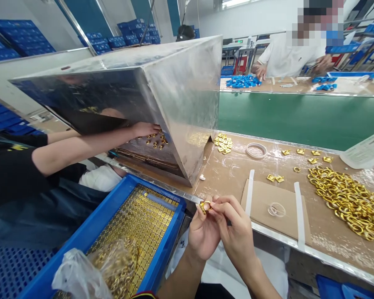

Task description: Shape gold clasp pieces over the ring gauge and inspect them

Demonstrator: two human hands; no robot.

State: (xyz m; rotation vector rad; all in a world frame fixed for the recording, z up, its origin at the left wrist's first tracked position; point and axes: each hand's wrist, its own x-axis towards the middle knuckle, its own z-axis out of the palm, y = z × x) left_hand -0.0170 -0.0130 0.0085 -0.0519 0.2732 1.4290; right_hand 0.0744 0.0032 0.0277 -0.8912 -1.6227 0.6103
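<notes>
Both my hands meet over the front edge of the table. Between the fingertips of my left hand (202, 234) and my right hand (237, 224) is a small gold ring-shaped piece (206, 206), pinched from both sides. To the right lies a large pile of gold rings (349, 201). Several gold clasp pieces (275, 178) sit loose near it, and more lie in a small heap (223, 143) beside the metal box. A cardboard pad (276, 199), taped down with white strips, carries a clear ring (276, 209).
A metal box (187, 104) stands at left; another person's arm (90, 145) reaches inside it. Below is a blue crate (180, 211) with gold pieces and a plastic bag (81, 274). A tape roll (256, 150) lies ahead. Beyond the green belt (299, 116) a person sits by blue pieces (243, 81).
</notes>
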